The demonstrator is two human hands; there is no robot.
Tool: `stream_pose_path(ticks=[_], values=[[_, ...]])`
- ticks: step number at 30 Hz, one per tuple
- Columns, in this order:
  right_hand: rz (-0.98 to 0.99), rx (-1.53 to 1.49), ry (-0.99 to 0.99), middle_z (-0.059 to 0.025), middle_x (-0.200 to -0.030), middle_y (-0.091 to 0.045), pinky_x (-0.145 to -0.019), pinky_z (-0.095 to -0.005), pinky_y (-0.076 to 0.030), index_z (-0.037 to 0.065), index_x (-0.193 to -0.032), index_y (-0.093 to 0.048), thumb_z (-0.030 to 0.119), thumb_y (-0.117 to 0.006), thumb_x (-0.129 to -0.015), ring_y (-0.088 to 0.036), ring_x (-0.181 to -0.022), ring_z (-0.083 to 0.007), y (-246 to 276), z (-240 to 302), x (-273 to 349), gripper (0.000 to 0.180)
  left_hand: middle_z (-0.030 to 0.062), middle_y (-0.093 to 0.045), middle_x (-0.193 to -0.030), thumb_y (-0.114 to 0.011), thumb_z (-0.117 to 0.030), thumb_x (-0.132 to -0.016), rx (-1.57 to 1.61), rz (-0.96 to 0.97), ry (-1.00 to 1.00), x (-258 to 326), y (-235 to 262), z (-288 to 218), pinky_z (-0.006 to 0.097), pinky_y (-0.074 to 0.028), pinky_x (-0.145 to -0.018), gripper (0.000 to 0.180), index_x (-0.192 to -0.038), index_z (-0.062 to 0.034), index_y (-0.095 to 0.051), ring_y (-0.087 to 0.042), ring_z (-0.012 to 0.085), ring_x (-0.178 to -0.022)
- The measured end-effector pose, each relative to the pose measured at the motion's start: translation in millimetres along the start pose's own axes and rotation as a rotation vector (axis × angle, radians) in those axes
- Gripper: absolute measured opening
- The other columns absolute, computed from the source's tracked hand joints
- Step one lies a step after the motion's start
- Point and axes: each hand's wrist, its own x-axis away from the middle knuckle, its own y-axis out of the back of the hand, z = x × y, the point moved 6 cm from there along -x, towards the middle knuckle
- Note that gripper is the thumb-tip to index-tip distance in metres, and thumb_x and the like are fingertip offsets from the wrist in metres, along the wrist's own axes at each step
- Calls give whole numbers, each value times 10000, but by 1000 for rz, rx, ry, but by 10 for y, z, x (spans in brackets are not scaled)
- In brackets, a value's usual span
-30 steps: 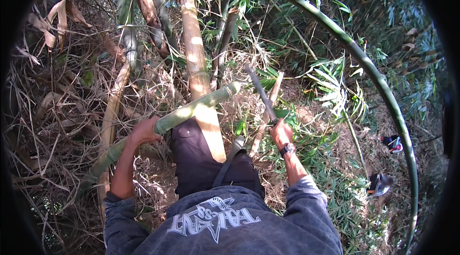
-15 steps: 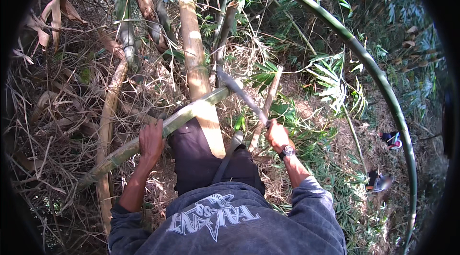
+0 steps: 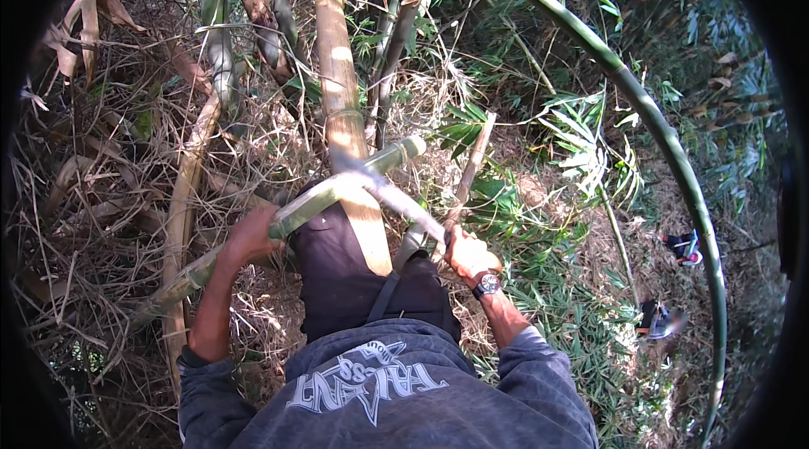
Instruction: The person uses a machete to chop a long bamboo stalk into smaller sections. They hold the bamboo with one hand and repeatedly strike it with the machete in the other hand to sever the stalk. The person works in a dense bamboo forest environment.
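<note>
My left hand (image 3: 251, 234) is wrapped round a green bamboo pole (image 3: 308, 203), which slants from lower left up to its pale cut end right of centre. Closed on the handle of a machete (image 3: 409, 207) is my right hand (image 3: 470, 255), with a watch on its wrist. The motion-blurred blade points up and left across the pole; whether it touches the pole, I cannot tell. Beneath the pole, a thick yellowish bamboo stem (image 3: 341, 82) runs down from the top to a tapered end between my legs.
A long green bamboo stem (image 3: 666, 137) arches down the right side. Dry twigs (image 3: 101, 221) tangle on the left, beside a leaning brown stalk (image 3: 181, 213). A thin cut stalk (image 3: 472, 166) stands near my right hand. Two people (image 3: 661, 322) are far off at right.
The machete blade has swung left and down, from the pole's cut end to across its middle. My right hand moved left and slightly down; my left hand shifted slightly left on the pole.
</note>
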Motion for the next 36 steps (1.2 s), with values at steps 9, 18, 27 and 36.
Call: stream_pose_path(ticks=[9,18,27,36], values=[[-317,-278,-276,-214,-719,-652,-638,-450,-540,-18,-958,-551,202,-533,-844,-662,-674,-359,144,-943,-509,249,198,-661,-1002,-755,-297,-660,-95,-14,132,130,75,-203,470,-497,-823,623,-1209,-123,-518,-634,390,-935],[-76,74,120,-225,-1020,-635,-783,-460,-522,10,-1077,-491,246,-453,-894,-650,-923,-353,-68,-92,-355,301,165,-652,-983,-737,-246,-702,-209,-165,119,66,110,-362,498,-505,-759,488,-1115,-109,-517,-637,387,-902],[-189,-66,43,-211,-858,-653,-742,-447,-533,19,-1035,-495,244,-496,-882,-662,-851,-337,81,-287,-259,272,151,-620,-898,-788,-209,-680,-182,-306,54,93,-62,-281,474,-515,-698,522,-1102,-120,-493,-642,376,-844],[-449,-210,-284,-217,-736,-645,-637,-488,-510,-15,-890,-546,150,-504,-833,-647,-705,-389,182,-957,-456,179,145,-619,-953,-804,-251,-676,-235,-278,117,62,-128,-265,462,-519,-737,592,-1163,-148,-486,-646,361,-880]])
